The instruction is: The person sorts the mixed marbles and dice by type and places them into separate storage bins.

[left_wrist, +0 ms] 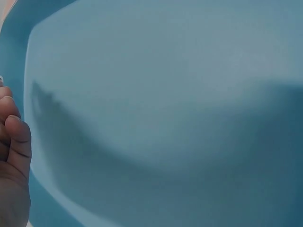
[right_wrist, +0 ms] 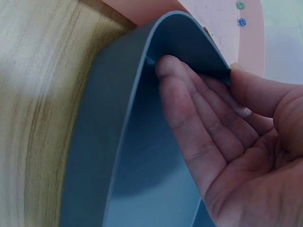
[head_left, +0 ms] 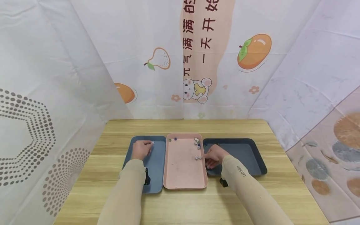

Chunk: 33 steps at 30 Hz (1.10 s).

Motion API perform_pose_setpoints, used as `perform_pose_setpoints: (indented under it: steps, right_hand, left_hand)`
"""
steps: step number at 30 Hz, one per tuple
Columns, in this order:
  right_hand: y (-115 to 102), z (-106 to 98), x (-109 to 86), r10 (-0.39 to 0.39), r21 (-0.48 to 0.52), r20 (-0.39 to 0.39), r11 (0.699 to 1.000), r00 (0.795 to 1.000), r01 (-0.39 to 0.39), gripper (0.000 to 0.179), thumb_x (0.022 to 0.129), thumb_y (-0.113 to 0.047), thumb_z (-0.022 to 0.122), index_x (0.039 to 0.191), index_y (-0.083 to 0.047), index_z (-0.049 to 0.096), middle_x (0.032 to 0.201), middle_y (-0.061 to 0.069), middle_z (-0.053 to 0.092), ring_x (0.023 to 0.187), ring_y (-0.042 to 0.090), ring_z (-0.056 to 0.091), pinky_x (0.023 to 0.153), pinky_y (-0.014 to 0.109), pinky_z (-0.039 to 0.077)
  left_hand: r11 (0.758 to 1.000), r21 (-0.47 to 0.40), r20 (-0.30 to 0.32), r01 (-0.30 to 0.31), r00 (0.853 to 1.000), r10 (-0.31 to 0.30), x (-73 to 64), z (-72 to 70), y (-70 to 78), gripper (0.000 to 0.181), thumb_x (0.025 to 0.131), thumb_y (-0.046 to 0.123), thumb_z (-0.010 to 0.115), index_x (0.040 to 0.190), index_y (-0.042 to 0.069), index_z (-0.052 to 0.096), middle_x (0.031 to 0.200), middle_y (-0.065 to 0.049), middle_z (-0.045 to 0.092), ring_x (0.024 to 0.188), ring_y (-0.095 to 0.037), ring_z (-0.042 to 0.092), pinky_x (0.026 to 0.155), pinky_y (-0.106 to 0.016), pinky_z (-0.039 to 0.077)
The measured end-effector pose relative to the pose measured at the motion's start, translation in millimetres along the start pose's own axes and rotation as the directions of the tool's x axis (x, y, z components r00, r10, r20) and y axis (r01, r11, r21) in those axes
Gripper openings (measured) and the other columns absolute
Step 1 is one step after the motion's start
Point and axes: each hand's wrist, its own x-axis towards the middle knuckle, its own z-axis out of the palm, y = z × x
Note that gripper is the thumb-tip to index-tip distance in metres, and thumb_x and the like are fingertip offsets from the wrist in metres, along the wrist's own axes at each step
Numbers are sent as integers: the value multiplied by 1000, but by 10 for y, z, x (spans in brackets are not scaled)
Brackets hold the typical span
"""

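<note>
My left hand (head_left: 141,149) is over the blue-grey tray (head_left: 155,182) at left, pinching a small white die (head_left: 152,142) at its fingertips. In the left wrist view only part of that hand (left_wrist: 14,156) shows at the left edge. My right hand (head_left: 215,155) reaches into the left end of the dark blue tray (head_left: 261,164). In the right wrist view its fingers (right_wrist: 189,116) extend loosely inside the wall, and the thumb touches the rim. A small shiny spot lies by those fingers, too unclear to name.
Between the two blue trays stands a pink tray (head_left: 184,178). Inside it, white dice (head_left: 198,157) lie along the right side; a green die (head_left: 170,140) and a blue die (head_left: 175,138) are at the far left. A patterned curtain (head_left: 157,103) hangs behind the wooden table (head_left: 180,206).
</note>
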Motion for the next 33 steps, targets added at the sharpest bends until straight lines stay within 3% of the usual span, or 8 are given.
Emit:
perform_pose_setpoints:
  steps: [14,24,33]
  right_hand:
    - [10,2,-3,-12,9,4,1000,1000,12,27,99,-15,69,84,6,77,76,20,74,64,23,74,65,39,63]
    - [-10,1,1,-9,-20,-4,1000,1000,9,28,99,-14,68,82,6,76,76,20,74,64,23,74,65,39,63]
    - [5,2,7,-2,-17,-10,1000,1000,1,27,99,-14,68,82,5,76,75,18,74,63,23,73,64,38,63]
  left_hand:
    - [999,38,-18,6,1000,-5,-46,121,-15,19,97,9,68,109,-3,77,64,-8,67,51,-13,58,49,-28,47]
    - [996,79,-14,32,999,-31,-59,148,-27,18,97,9,69,107,-3,78,62,-6,65,49,-13,57,48,-26,46]
    - [996,63,-4,58,998,-57,-88,156,-18,20,97,8,69,111,-3,77,65,-8,67,50,-13,57,48,-26,47]
